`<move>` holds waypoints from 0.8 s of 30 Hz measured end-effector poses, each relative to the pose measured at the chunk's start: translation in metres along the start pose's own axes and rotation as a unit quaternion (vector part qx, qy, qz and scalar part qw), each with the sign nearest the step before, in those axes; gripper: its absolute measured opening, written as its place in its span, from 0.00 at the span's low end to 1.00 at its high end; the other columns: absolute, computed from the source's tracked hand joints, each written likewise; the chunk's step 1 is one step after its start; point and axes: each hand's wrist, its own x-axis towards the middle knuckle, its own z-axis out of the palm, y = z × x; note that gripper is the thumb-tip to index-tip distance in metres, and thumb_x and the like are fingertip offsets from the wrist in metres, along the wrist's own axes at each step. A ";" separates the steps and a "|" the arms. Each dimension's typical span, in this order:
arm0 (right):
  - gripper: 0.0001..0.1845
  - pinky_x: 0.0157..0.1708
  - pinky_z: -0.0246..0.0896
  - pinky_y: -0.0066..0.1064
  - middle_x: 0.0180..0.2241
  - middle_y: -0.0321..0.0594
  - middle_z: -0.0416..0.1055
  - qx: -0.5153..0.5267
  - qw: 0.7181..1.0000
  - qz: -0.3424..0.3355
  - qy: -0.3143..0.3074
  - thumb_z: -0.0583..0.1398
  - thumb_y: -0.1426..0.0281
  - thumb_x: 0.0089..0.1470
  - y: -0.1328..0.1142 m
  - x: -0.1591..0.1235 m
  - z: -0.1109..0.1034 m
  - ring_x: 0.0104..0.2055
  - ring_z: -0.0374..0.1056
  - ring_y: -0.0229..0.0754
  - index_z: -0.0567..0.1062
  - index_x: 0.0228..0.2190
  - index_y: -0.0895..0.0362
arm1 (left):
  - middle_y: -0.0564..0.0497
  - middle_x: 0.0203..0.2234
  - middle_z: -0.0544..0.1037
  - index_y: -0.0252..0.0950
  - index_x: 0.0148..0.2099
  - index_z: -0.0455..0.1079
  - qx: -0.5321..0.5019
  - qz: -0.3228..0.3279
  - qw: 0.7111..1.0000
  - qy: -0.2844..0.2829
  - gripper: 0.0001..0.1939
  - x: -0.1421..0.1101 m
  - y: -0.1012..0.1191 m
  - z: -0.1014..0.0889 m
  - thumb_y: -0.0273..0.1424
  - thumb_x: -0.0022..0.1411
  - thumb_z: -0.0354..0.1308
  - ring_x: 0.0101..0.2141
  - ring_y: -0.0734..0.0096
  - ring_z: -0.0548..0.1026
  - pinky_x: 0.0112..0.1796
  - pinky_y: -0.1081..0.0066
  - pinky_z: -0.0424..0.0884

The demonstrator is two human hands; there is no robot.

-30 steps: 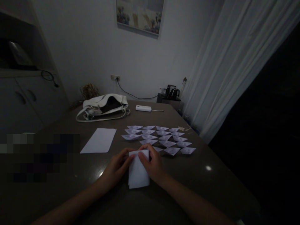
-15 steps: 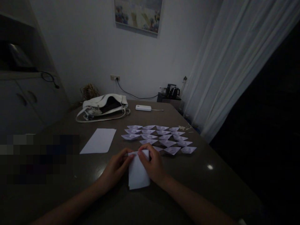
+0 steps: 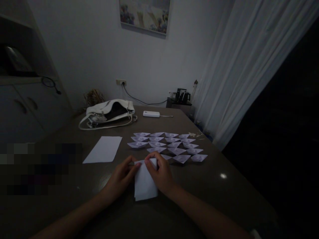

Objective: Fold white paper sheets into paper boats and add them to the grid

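Note:
A folded white sheet of paper (image 3: 145, 182) lies on the dark table (image 3: 224, 192) in front of me. My left hand (image 3: 121, 178) pinches its upper left corner with closed fingers. My right hand (image 3: 160, 174) presses and grips the sheet's top edge and right side. Just beyond the hands lie several folded paper boats (image 3: 167, 146) in rows. A flat white sheet (image 3: 103, 149) rests to the left of the boats.
A white handbag (image 3: 108, 113) lies at the table's far left, with a white power bank (image 3: 151, 114) and its cable beside it. A cabinet stands at the left, a white curtain (image 3: 249, 66) at the right, a small stand with a dark appliance (image 3: 181, 96) behind.
Both hands stay on the folded sheet; its top edge is bent over a little more. The view has drifted slightly.

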 end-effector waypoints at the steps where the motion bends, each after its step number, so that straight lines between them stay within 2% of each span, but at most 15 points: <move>1: 0.05 0.24 0.54 0.25 0.27 0.35 0.67 0.005 1.000 0.000 -0.001 0.56 0.68 0.56 0.001 0.000 0.000 0.26 0.61 0.35 0.69 0.33 0.56 | 0.59 0.18 0.68 0.38 0.36 0.59 -0.002 -0.001 1.000 -0.002 0.16 0.000 -0.001 0.000 0.46 0.62 0.52 0.20 0.75 0.66 0.20 0.78 0.60; 7: 0.09 0.18 0.48 0.24 0.21 0.31 0.62 0.062 0.997 0.046 -0.023 0.56 0.64 0.56 0.004 0.001 0.001 0.19 0.56 0.33 0.67 0.38 0.56 | 0.59 0.19 0.68 0.38 0.35 0.58 -0.017 -0.012 1.000 0.001 0.16 0.000 -0.006 -0.004 0.46 0.62 0.52 0.20 0.74 0.67 0.20 0.77 0.60; 11: 0.12 0.17 0.46 0.24 0.17 0.30 0.59 0.075 0.995 0.066 -0.019 0.56 0.60 0.56 0.007 0.005 0.001 0.18 0.54 0.33 0.68 0.31 0.57 | 0.59 0.18 0.67 0.38 0.36 0.59 -0.010 -0.009 1.000 0.020 0.16 0.000 -0.005 -0.005 0.46 0.62 0.52 0.20 0.74 0.67 0.20 0.77 0.60; 15: 0.20 0.19 0.48 0.24 0.19 0.32 0.58 0.084 0.994 0.066 -0.007 0.54 0.56 0.57 0.012 0.010 -0.001 0.21 0.55 0.33 0.65 0.22 0.58 | 0.60 0.18 0.66 0.38 0.36 0.59 -0.004 -0.007 1.000 0.028 0.16 0.000 -0.004 -0.007 0.46 0.62 0.52 0.20 0.75 0.66 0.20 0.78 0.60; 19: 0.21 0.19 0.46 0.24 0.19 0.32 0.56 0.081 0.993 0.081 -0.003 0.53 0.55 0.57 0.015 0.010 -0.002 0.22 0.53 0.33 0.63 0.20 0.57 | 0.60 0.18 0.66 0.38 0.36 0.59 0.000 -0.008 1.000 0.024 0.15 0.000 -0.005 -0.008 0.45 0.63 0.52 0.20 0.75 0.66 0.20 0.78 0.59; 24: 0.22 0.19 0.44 0.25 0.18 0.31 0.53 0.072 0.995 0.067 0.001 0.54 0.56 0.57 0.017 0.009 -0.001 0.21 0.50 0.33 0.60 0.19 0.56 | 0.60 0.18 0.66 0.38 0.35 0.59 0.001 -0.015 0.999 0.028 0.16 0.001 -0.005 -0.009 0.46 0.62 0.52 0.19 0.76 0.65 0.19 0.79 0.58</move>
